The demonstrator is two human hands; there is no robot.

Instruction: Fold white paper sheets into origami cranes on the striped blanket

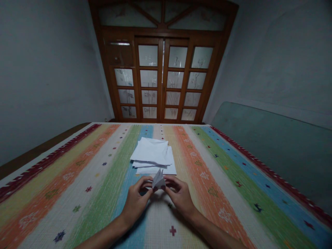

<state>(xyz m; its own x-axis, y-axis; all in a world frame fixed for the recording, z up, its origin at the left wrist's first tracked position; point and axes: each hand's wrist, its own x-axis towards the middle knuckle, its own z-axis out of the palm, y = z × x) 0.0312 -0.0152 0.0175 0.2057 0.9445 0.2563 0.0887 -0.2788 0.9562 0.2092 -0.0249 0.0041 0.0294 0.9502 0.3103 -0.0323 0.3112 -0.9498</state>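
A small folded piece of white paper (pixel 158 180) stands between my two hands, just above the striped cloth. My left hand (pixel 136 200) pinches its left side with the fingers curled. My right hand (pixel 180 197) grips its right side, fingers closed round the fold. Just beyond the hands lies a loose stack of white paper sheets (pixel 153 155), flat on the cloth and apart from the folded piece.
A striped, multicoloured cloth (pixel 220 193) covers the wide surface in front of me. A wooden double door with frosted glass panes (pixel 162 79) stands at the far end. A greenish panel (pixel 272 145) leans along the right wall.
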